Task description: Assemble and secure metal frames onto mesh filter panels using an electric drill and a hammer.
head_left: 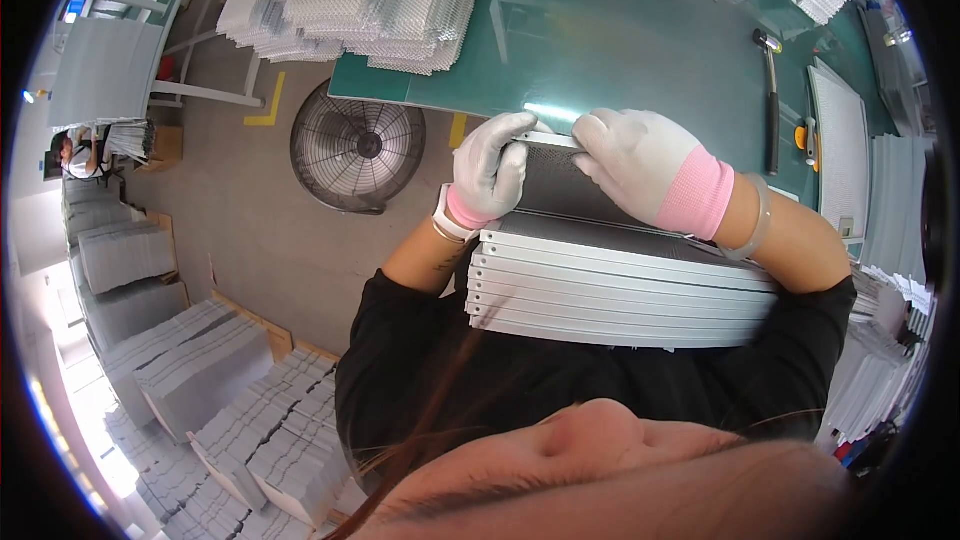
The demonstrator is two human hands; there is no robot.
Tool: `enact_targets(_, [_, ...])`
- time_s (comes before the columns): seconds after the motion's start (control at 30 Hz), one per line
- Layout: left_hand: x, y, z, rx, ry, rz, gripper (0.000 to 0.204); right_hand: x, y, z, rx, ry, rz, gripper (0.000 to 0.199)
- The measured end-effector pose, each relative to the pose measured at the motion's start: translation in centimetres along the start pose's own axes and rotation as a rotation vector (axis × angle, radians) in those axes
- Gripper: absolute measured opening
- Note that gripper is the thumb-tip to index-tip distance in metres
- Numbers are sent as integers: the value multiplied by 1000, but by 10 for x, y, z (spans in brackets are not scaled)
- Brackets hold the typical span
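Note:
Both my hands wear white gloves with pink cuffs. My left hand (490,168) grips the left end of a metal-framed panel (565,180), whose silver edge is raised near the green table's front edge. Its face looks dark grey and finely meshed. My right hand (640,162) is closed at the same raised edge, farther right, with its fingertips bent over the frame; what lies under those fingertips is hidden. Below the hands, close to my body, sits a stack of similar silver-framed panels (620,290), with small holes at their left ends.
The green table (640,30) bears stacked expanded-mesh sheets (350,0), a hammer (771,100) and an orange-handled tool (805,140). A white panel (842,140) lies at the right. On the floor at left stand a round fan (360,147) and pallets of stacked panels (210,370). Another person (85,155) is far left.

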State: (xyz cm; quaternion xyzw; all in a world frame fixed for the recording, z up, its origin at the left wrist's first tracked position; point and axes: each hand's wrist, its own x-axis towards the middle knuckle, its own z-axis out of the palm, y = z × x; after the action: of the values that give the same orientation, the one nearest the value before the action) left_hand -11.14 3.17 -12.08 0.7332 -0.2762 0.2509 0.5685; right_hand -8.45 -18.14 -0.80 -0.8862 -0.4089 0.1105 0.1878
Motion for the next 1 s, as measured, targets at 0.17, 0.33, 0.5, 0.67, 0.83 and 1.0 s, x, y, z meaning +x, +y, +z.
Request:
enact_targets(0.17, [22,15,-24,232,-125,128,31,-1,-1,3,-21,23,-11,18])
enact_targets(0.33, [29,31,-32,312,-197,37,30,-1,-4,2,29,25,-25,18])
enact_targets(0.5, [24,23,-28,274,-206,29,37,-3,-6,5,-5,-21,9,15])
enact_targets(0.67, [-5,1,-3,-378,-149,-10,43,-5,-9,7,51,-36,-5,14])
enact_targets(0.83, [4,1,-6,-669,-292,-202,42,-3,-8,15,-51,10,26,17])
enact_targets(1.0, [2,-5,-10,-597,-291,-34,18,-5,-15,10,-12,-80,33,17])
